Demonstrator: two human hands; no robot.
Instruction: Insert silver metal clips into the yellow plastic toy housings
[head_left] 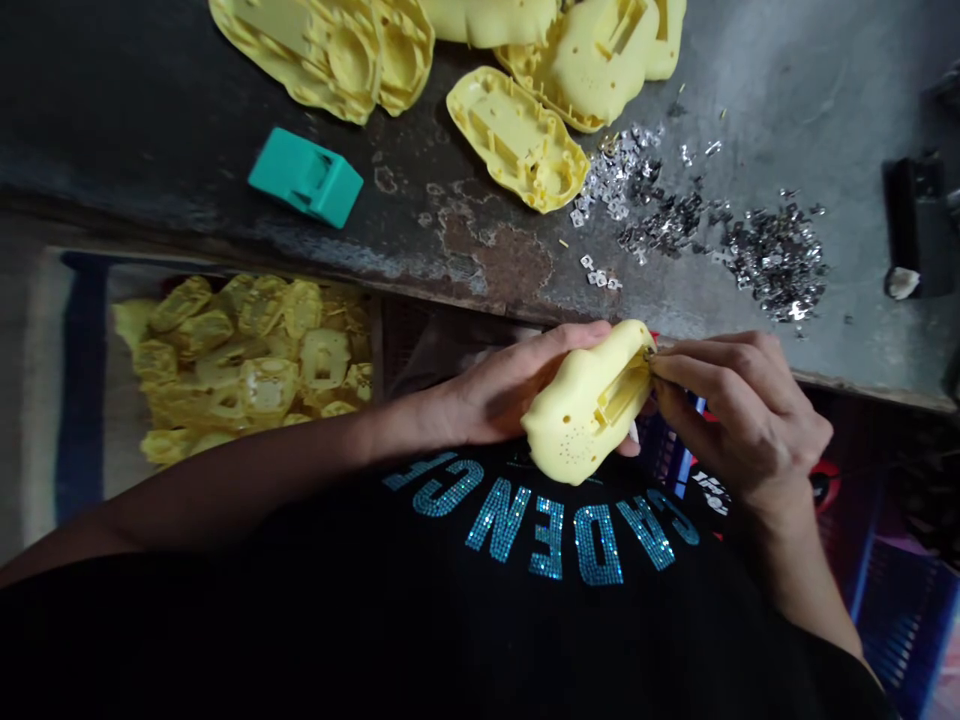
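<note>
- The left hand (510,385) curls around the underside of a yellow plastic shell (589,405), its fingers wrapped closely over the smooth, rounded body.
- The right hand (742,420) is narrowly pinched, with thumb and fingers gripping a small metal piece (649,354) at the shell's notched end.
- The shell is held in the air just beyond the counter's front edge, above the person's black T-shirt (517,600). Its matte, bulbous outer face has a cluster of tiny pierced holes and a larger round hole, and a ribbed rectangular slot runs in from the pinched end.
- The counter (750,90) is a worn steel sheet, dark and scuffed on the left, with a rough rust patch (510,260) near the front edge.
- Along the far edge lie more yellow plastic shells (517,140), some showing hollow insides with ribs and moulded sockets.
- A blurred teal plastic block (306,178) sits towards the left, near the front edge.
- Loose heaps of shiny stamped metal clips (776,262) are scattered towards the right, glinting and jagged.
- A black object (919,225) stands by the counter's right side.
- Below the front edge, a heap of yellow moulded parts (247,360) lies jumbled beside a pale striped sheet (45,400).
</note>
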